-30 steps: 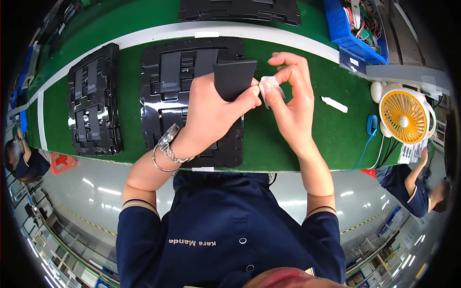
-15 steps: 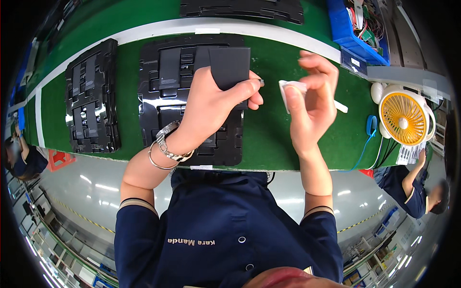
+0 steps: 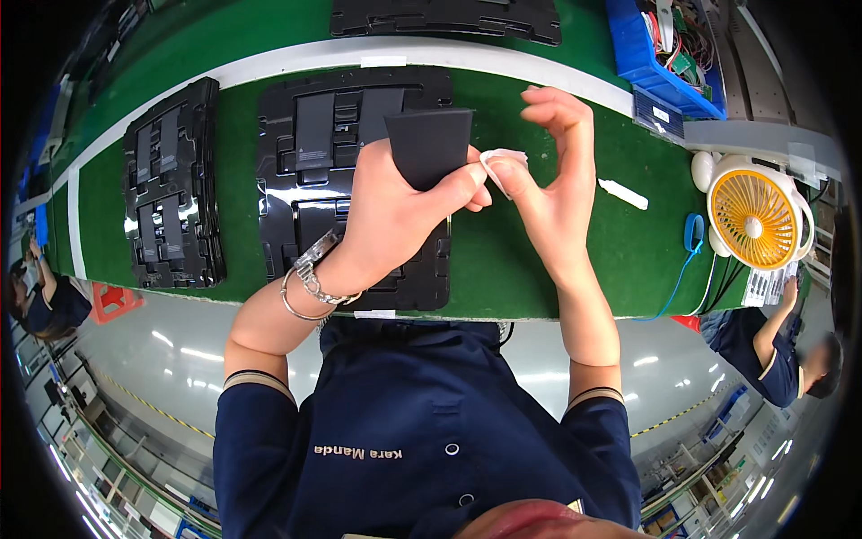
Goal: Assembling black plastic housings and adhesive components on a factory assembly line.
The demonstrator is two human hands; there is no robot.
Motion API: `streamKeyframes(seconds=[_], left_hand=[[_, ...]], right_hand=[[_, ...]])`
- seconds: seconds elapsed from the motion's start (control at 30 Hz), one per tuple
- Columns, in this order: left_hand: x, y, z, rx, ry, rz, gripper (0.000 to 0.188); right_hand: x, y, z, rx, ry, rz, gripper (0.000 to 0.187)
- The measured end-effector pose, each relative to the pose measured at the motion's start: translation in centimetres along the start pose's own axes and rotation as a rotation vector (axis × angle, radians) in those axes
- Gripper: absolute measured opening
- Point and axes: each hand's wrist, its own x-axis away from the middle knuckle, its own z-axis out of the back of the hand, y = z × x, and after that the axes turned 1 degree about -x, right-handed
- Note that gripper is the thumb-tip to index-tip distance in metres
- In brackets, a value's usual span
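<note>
My left hand (image 3: 395,198) grips a flat black rectangular battery pack (image 3: 429,148), thumb in front and fingers behind, its broad face tilted up. In my right hand (image 3: 558,198), a folded white wipe (image 3: 505,160) is pinched between thumb and index finger, while the other fingers stay raised. The wipe is right by the left fingertips at the pack's lower right edge; whether it touches the pack there I cannot tell. Beneath the left hand lies a black moulded tray (image 3: 277,153) with similar flat dark packs in its pockets.
Left of it stands a stack of black trays (image 3: 208,180). Another tray (image 3: 449,20) lies beyond the white strip. To the right are a white tube (image 3: 624,194), a blue strap with a cord (image 3: 694,234), a yellow-and-white fan (image 3: 754,219) and a blue parts bin (image 3: 636,45).
My right hand has moved left with the wipe, up to the left hand's fingertips. The battery pack has tipped and dropped slightly. The white tube is now fully uncovered.
</note>
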Motion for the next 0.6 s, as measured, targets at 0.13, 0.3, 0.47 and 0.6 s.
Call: streamKeyframes(seconds=[0.13,0.3,0.47,0.6], left_hand=[[-0.1,0.0,0.4,0.039,-0.005,-0.023,0.008],[-0.5,-0.2,0.3,0.147,0.002,0.055,0.01],[-1.2,-0.6,0.8,0.117,0.051,0.064,0.015],[-0.9,-0.4,0.4,0.068,0.035,0.069,0.011]], right_hand=[[-0.2,0.1,1.0,0.07,-0.19,0.102,0.026],[0.4,-0.5,1.2,0.494,-0.05,0.619,0.021],[0.3,-0.8,2.3,0.198,0.044,0.396,0.02],[0.7,0.2,0.9,-0.166,-0.015,0.023,0.019]])
